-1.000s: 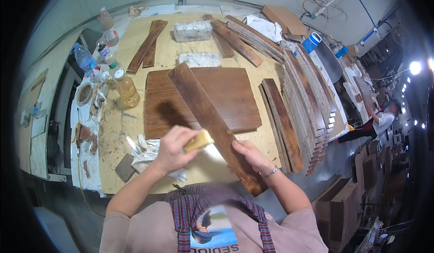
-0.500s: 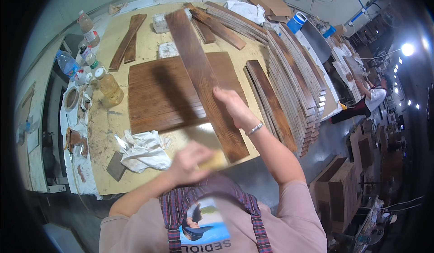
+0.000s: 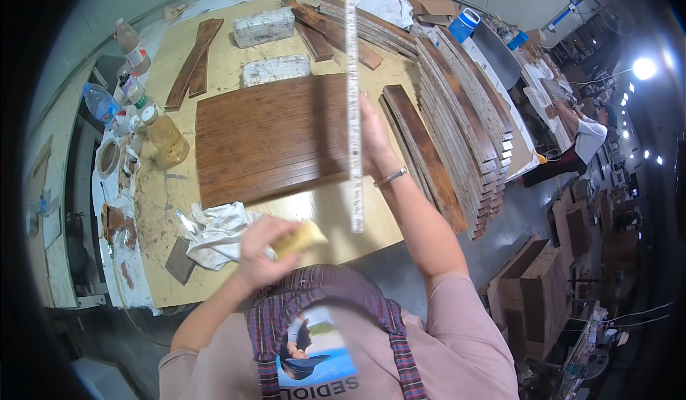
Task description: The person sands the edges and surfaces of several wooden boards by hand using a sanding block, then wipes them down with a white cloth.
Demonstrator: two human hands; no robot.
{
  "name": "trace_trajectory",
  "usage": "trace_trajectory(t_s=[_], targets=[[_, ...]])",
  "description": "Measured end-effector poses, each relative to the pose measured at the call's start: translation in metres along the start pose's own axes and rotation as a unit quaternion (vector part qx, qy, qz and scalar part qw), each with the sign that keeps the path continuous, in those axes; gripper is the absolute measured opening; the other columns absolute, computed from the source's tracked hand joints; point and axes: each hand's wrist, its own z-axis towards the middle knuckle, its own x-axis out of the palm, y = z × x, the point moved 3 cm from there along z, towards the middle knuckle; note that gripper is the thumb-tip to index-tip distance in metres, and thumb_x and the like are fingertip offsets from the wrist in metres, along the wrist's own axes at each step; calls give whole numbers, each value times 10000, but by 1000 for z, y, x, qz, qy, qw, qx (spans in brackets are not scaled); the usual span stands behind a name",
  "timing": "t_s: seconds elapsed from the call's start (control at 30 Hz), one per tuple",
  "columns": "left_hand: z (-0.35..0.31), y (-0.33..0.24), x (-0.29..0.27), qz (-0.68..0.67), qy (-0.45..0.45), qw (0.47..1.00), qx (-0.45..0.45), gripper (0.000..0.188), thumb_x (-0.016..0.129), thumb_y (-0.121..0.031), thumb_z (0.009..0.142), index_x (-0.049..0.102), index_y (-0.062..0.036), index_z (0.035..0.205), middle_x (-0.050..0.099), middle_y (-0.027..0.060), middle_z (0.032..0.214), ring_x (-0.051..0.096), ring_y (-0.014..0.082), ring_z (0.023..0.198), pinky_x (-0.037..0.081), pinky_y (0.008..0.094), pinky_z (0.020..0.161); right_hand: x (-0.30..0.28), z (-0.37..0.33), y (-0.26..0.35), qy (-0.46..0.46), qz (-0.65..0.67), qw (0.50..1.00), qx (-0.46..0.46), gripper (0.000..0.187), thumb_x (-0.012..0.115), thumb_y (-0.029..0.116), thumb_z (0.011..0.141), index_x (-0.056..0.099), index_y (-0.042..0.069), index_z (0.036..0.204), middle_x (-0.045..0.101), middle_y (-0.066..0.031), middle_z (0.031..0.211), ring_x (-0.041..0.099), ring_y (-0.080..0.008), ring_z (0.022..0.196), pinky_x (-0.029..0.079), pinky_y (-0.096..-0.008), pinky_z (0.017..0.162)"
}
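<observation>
In the head view, your left hand (image 3: 261,248) was closed around a yellow sponge (image 3: 304,238), which stuck out to the right past your fingers. Your right hand (image 3: 376,140) was farther from your body, and it was clamped on a long board (image 3: 352,107). You held the board up on its side, so you saw its thin, pale, speckled edge. It ran along the left of your right hand, and it hid some of your fingers. A big brown panel (image 3: 257,139) lay on the worktop (image 3: 158,218), to the left of your right hand.

Just left of your left hand was a crumpled white cloth (image 3: 214,241), and a dark flat block (image 3: 179,261) lay past it. Farther off, ahead and left of that hand, stood a jar of yellow liquid (image 3: 166,142). Right of your right hand was a pair of loose boards (image 3: 426,163), then a big stack of boards (image 3: 468,132). Far off to that side was another person (image 3: 589,141) in a white top.
</observation>
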Motion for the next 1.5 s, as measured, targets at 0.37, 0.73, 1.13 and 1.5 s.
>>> trace_trajectory(t_s=[0.37,0.73,1.13,1.5], targets=[[71,-45,28,21,12,982,187,457,785,-135,660,661,-3,1080,636,130,923,605,267,768,501,363,689,27,6,-75,249,378,870,194,303,428,330,975,564,66,914,489,-31,622,484,-152,507,415,-290,469],[94,-22,2,114,-40,983,139,417,798,-125,658,679,-35,1047,654,121,914,632,269,823,530,376,714,14,-36,-151,187,264,927,191,462,417,515,988,558,100,1136,588,-95,900,625,-248,776,536,-331,638],[107,144,-183,122,-340,927,-100,357,791,-140,775,676,-6,1085,682,127,1056,653,249,984,508,339,885,36,-107,-132,327,265,820,387,341,389,334,1039,511,15,1046,420,-64,575,418,-168,406,318,-275,339],[-159,149,-226,425,-341,747,-381,419,808,-171,724,671,-27,1093,659,149,1095,624,340,988,502,383,884,14,-106,-98,156,33,955,251,304,476,352,1007,563,70,934,420,-11,560,344,-118,417,249,-267,388]])
